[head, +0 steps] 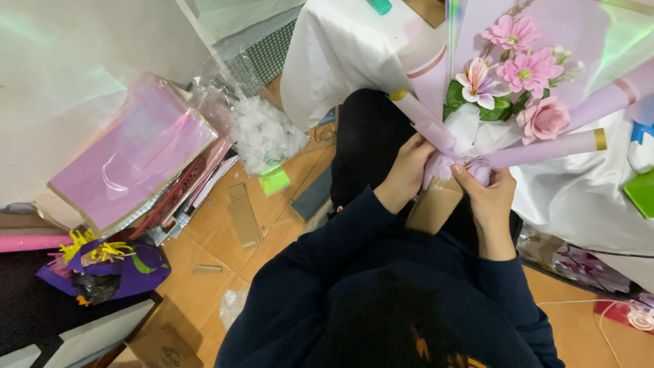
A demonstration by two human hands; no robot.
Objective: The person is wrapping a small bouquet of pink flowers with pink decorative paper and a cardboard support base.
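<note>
Bouquet: pink and lilac flowers in lilac wrapping paper, right of centre, held up over the person's lap, heads leaning to the far right against a white cloth
Gather point: the paper narrows to a neck just below the green leaves; both hands meet there
Left hand: grip closed round the left side of the neck, fingers curled into the lilac paper
Right hand: grip closed on the right side of the neck, thumb pressed on a bunched knot of paper, touching it
Brown card piece: just below the neck, between the two wrists; cannot tell whether either hand holds it
Handling (judgement): light, top-heavy; paper stiff but creases easily, smooth and likely slippery; petals soft and fragile
Where to hold (judgement): at the gathered neck, never by the flower heads or the flared paper edges
Rolled paper tubes: lilac with gold bands, fanning out from the neck to left and right
Floor: orange, near left; iridescent pink sheet stack, clear bag of white scraps, purple bag with yellow strips
</note>
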